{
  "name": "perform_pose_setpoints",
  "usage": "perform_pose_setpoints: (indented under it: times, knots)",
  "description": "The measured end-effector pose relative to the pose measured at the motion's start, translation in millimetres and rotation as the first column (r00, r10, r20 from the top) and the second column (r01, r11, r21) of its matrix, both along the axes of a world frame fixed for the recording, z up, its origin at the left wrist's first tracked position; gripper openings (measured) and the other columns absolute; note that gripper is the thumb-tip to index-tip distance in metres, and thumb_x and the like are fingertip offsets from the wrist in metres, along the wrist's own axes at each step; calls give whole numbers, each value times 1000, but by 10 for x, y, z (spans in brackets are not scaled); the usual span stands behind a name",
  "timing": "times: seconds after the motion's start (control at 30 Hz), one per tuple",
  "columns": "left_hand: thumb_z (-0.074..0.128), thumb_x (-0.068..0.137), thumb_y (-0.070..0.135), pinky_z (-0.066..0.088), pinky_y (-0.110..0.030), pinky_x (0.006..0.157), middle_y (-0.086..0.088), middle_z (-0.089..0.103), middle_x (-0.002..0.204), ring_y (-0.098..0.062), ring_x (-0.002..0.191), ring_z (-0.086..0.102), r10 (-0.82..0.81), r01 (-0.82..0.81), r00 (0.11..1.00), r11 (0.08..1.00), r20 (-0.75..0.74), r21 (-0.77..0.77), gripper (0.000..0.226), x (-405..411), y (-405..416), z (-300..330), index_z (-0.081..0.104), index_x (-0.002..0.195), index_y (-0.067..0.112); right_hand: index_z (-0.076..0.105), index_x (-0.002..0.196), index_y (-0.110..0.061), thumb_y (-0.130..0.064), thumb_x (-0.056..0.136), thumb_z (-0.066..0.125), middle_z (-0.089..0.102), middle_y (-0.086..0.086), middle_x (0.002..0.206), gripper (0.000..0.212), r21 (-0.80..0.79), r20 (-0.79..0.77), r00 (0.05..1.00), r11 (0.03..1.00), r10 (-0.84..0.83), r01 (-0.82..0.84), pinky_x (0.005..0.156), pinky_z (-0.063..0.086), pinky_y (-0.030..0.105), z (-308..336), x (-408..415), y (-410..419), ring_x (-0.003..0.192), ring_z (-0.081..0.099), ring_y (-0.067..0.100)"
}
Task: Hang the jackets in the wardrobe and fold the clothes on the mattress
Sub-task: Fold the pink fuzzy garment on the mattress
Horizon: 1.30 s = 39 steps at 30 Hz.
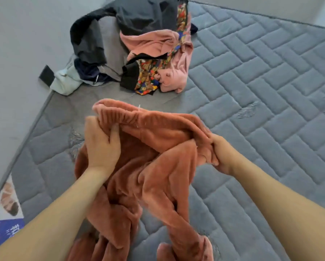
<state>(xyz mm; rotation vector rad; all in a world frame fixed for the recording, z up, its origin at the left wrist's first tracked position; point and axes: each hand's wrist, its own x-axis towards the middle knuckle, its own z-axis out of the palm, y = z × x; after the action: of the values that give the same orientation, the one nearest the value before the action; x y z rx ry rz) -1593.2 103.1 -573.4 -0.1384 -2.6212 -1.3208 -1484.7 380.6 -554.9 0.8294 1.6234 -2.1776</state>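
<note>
While I am looking down through the head camera, I am logging items from nearest outward.

Item one: a rust-orange fleece garment point(157, 166), hanging bunched between both hands, its lower folds trailing toward six o'clock onto the grey quilted mattress point(270, 91). Its ribbed elastic band is running across the top between the hands.

Item two: the left hand point(101, 144), at nine o'clock of the garment, is gripping the band, thumb pressing on the near face of the fleece and fingers curling behind it.

Item three: the right hand point(220, 155), at three o'clock, is pinching a gathered fold of the same fleece; the fingertips are lying mostly under cloth.

Item four: a printed label point(6, 213) is showing at the mattress edge, at eight o'clock.

Item five: a heap of unfolded clothes point(139, 44) is lying at twelve o'clock, well apart from the garment: black and grey pieces, a pink fleece piece point(157, 42), a multicoloured patterned fabric point(150, 76) and a pale green item point(65, 81) overhanging the mattress edge.
</note>
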Motion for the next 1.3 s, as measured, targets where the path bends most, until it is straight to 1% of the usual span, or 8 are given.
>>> perform_pose_setpoints:
  times: [0.2,0.43,0.7,0.8,0.9,1.0,1.1,1.3]
  knots:
    - [56,92,26,35,-48,81,-25,54,104,-39,95,51,-222,147,916,961,-333,-235,29,-236,2092,880,53,102,-2,65,75,-15,-34,82,56,60,6,70,22,-47,-13,880,880,-474,473,63,36,29,880,582,1457,65,49,18]
    - [53,88,43,6,-60,117,-15,12,159,-37,146,10,-362,437,898,674,250,-596,71,-92,3435,441,23,148,18,60,116,-22,-31,97,49,58,6,111,24,430,105,748,708,-656,560,86,45,35,571,767,2374,91,58,19]
    - [44,68,82,34,-48,107,-4,30,149,-29,136,31,-275,921,327,307,904,-240,97,2329,2289,-1083,29,145,26,33,148,-12,-15,94,58,52,13,135,59,436,453,744,850,-491,295,90,49,37,-1224,1729,1654,115,55,29]
    - [40,67,76,31,-48,104,-6,19,153,-31,136,26,-325,889,457,144,828,-435,101,2807,2059,-1198,22,151,23,39,145,-13,-11,93,56,52,13,136,55,446,428,748,838,-507,313,93,50,33,-1429,1770,1663,118,55,29]
    - [48,77,51,43,-40,88,-3,54,119,-27,110,53,-425,882,460,319,779,-347,53,2861,2088,-1196,59,120,22,61,108,-18,-12,90,60,67,4,94,18,235,403,755,856,-517,461,51,47,18,-1344,1709,1704,74,64,18]
    - [63,56,28,49,-34,74,-5,67,85,-28,81,62,-383,471,-99,795,918,382,37,2702,2123,-1056,74,88,13,79,74,-15,-28,87,66,75,4,76,23,-9,372,757,813,-538,583,54,55,26,-1193,1659,1721,64,72,18]
    - [72,47,22,54,-31,72,-16,70,86,-30,75,65,-324,238,-438,858,839,455,49,2552,1914,-980,78,94,10,78,95,-9,-33,91,64,76,13,96,28,-101,412,754,797,-512,596,75,59,37,-1166,1639,1680,88,73,25]
    - [53,91,37,54,-32,82,-3,75,98,-20,89,70,-21,518,32,855,999,1,32,2500,1406,-1186,74,99,15,65,114,-3,-21,80,77,70,14,106,41,492,401,765,823,-504,283,82,56,41,-1305,1842,1658,95,67,29]
